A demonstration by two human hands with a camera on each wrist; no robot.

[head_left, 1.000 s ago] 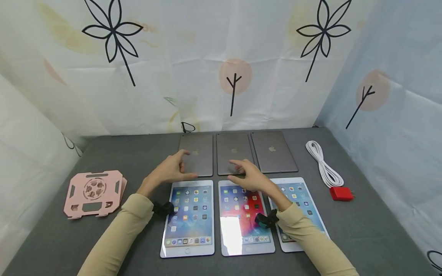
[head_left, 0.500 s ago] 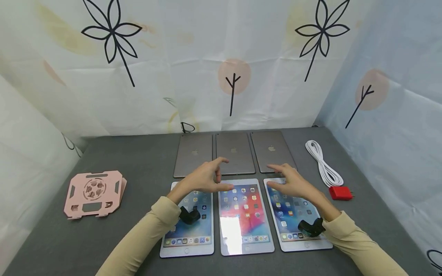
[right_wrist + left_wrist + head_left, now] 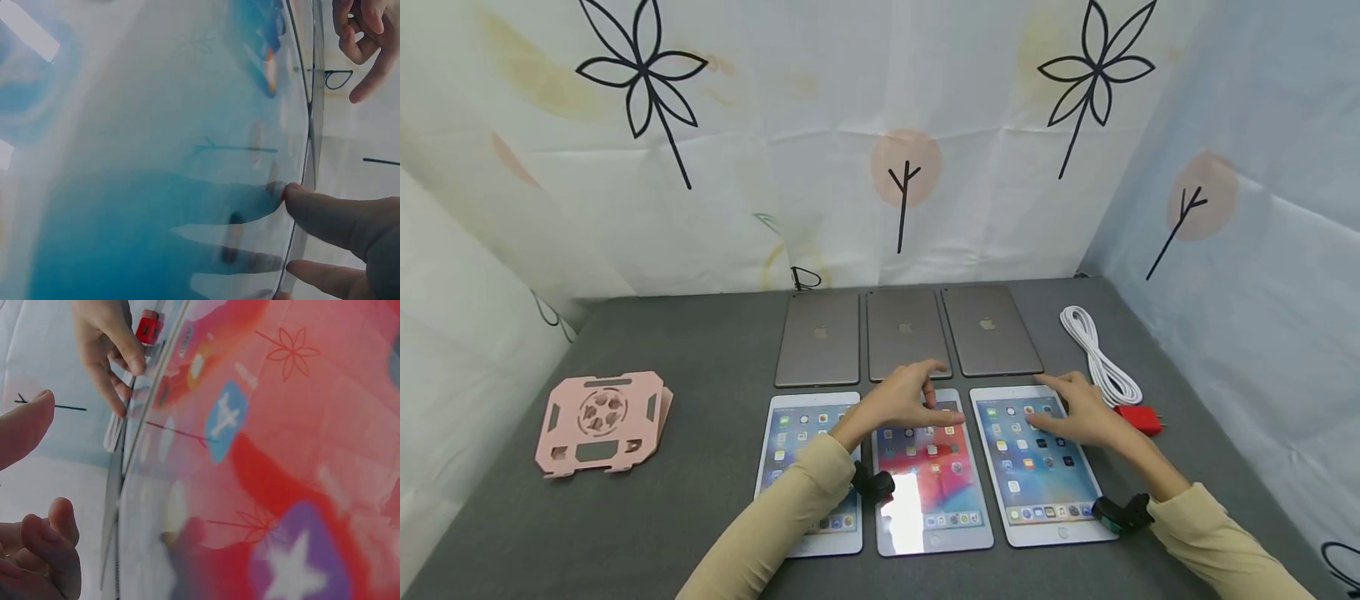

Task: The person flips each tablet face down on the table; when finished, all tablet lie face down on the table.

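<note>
Three white tablets lie screen up in the near row: the left tablet (image 3: 780, 437), the middle tablet (image 3: 936, 512) and the right tablet (image 3: 1030, 479). My left hand (image 3: 898, 397) hovers over the upper part of the middle tablet, thumb and index finger spread, holding nothing. At the upper right corner of the right tablet is my right hand (image 3: 1084, 414), fingers apart. In the right wrist view, its fingertips (image 3: 299, 197) meet the edge of the glossy screen (image 3: 156, 125); whether they press is unclear. Loosely bent left fingers (image 3: 53, 544) show in the left wrist view.
Behind stand in a row three grey tablets, backs up: left one (image 3: 817, 346), middle one (image 3: 906, 329), right one (image 3: 991, 333). A coiled white cable (image 3: 1099, 354) and a red charger (image 3: 1142, 419) lie to the right. Pink cut-out plates (image 3: 601, 421) lie left on the dark tabletop (image 3: 715, 350).
Both hands have travelled rightward: the left from the left grey tablet to over the middle white tablet, the right from over the middle tablets to the right white tablet's corner. The tablets stay put.
</note>
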